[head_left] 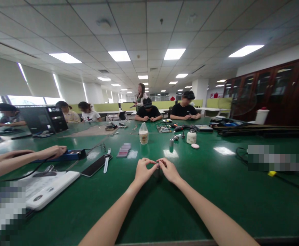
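Note:
My left hand (144,171) and my right hand (168,169) meet just above the green table (203,205). The thumb and fingers of each are pinched together, fingertips touching or almost touching the other hand's. Something tiny may be between them, mostly covered by the fingers and too small to name. Beyond my hands stands a small grey metal cylinder (171,143). Farther right is a white jar (191,136), with a pale pink lid (194,146) lying in front of it.
A plastic cup in a bag (143,134) stands ahead. To the left lie a white-strapped watch (107,162), a dark tablet-like slab (94,166) and a white clipboard-like board (54,191). Another person's hand (55,151) rests by a blue box (75,154). Cables (290,184) lie at right.

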`<act>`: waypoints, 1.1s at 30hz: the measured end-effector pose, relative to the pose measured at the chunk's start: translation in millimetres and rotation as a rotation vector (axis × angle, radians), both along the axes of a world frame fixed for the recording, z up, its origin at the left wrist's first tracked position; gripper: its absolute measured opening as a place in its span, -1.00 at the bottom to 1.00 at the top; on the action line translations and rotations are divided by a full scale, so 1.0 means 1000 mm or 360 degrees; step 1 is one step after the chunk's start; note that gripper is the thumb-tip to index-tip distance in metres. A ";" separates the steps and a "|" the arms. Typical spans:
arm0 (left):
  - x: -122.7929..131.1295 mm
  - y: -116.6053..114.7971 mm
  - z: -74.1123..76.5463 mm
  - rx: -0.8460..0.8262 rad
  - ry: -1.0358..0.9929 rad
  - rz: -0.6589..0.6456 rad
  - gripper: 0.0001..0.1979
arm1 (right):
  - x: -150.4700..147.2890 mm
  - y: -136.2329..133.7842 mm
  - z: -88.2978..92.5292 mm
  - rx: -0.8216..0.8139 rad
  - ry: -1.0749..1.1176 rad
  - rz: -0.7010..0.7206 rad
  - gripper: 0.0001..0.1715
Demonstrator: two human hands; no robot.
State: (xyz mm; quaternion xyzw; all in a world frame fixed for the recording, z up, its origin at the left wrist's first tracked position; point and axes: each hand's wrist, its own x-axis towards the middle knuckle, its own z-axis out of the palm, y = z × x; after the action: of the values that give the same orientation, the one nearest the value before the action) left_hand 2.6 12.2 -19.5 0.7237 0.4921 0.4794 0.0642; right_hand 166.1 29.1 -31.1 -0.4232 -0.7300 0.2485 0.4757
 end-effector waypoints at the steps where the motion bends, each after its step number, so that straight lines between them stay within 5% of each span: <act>1: 0.001 0.000 0.000 -0.0014 -0.0012 -0.0004 -0.86 | 0.000 0.001 -0.001 -0.0014 -0.0010 -0.0002 -0.70; 6: 0.000 0.000 0.005 0.0055 -0.0057 0.0002 -0.82 | 0.002 0.002 -0.003 -0.0049 -0.0083 -0.0020 -0.66; 10: -0.012 0.006 0.007 0.0121 -0.0069 0.0198 -0.79 | 0.001 -0.002 -0.001 -0.0057 -0.0169 -0.0038 -0.66; 15: -0.033 0.017 -0.009 -0.0152 0.0146 0.0573 -0.78 | 0.000 -0.005 0.001 -0.0074 -0.0190 -0.0033 -0.66; 19: -0.038 0.019 -0.020 -0.0275 0.0271 0.0670 -0.78 | 0.000 -0.006 0.002 -0.0087 -0.0210 -0.0033 -0.67; 26: -0.030 0.014 -0.013 -0.0254 0.0263 0.0630 -0.82 | 0.000 -0.007 0.001 -0.0101 -0.0276 -0.0027 -0.65; 33: -0.008 0.004 0.000 -0.0088 -0.0101 0.0135 -0.79 | 0.001 -0.003 -0.005 -0.0084 -0.0248 0.0040 -0.62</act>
State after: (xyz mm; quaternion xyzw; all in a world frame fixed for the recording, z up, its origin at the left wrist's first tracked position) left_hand -5.6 16.2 -19.0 0.6846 0.5333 0.4906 0.0793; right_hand 167.1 26.1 -35.8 -0.4445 -0.7632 0.2399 0.4030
